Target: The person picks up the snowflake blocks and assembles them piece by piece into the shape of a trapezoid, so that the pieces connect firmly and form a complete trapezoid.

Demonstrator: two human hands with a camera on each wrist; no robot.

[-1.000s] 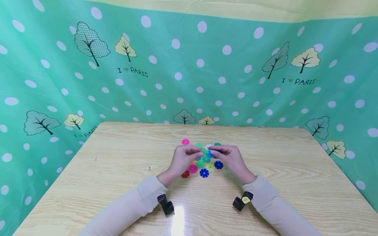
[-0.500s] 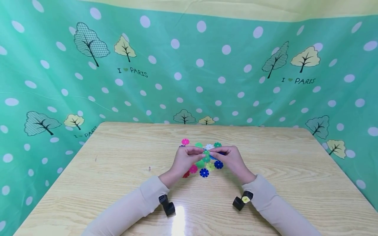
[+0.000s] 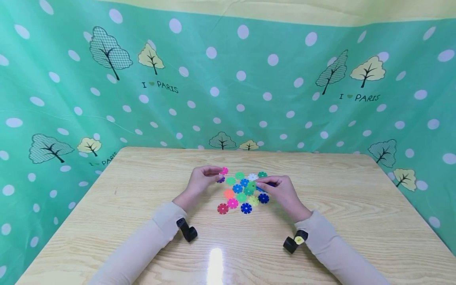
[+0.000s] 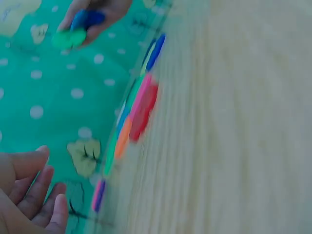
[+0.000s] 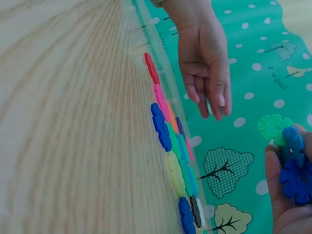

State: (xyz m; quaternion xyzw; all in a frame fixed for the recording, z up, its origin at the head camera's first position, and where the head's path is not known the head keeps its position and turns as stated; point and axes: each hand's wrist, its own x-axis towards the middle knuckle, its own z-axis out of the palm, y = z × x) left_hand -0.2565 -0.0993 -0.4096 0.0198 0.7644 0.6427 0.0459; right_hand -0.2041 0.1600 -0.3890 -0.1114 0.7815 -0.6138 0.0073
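Note:
My right hand (image 3: 283,192) holds a small cluster of joined snowflake discs above the scattered pieces. In the right wrist view the cluster shows a light green disc (image 5: 267,130), a blue disc (image 5: 292,141) and a dark blue disc (image 5: 292,183), between thumb and fingers. My left hand (image 3: 200,182) hovers at the left edge of the spread, close to a pink disc (image 3: 224,170) and a purple disc (image 3: 221,180). In the right wrist view the left hand (image 5: 205,66) has loosely extended fingers with nothing seen between them.
Several loose snowflake discs lie flat on the wooden table (image 3: 142,198), among them a red disc (image 3: 223,209), an orange disc (image 3: 228,194), a white disc (image 3: 252,177) and a yellow disc (image 3: 253,201). A green dotted cloth (image 3: 228,87) hangs behind the table.
My left hand has let go of the disc cluster and moved left, away from the right hand. The right hand stays nearly in place with the cluster, and more loose discs are uncovered.

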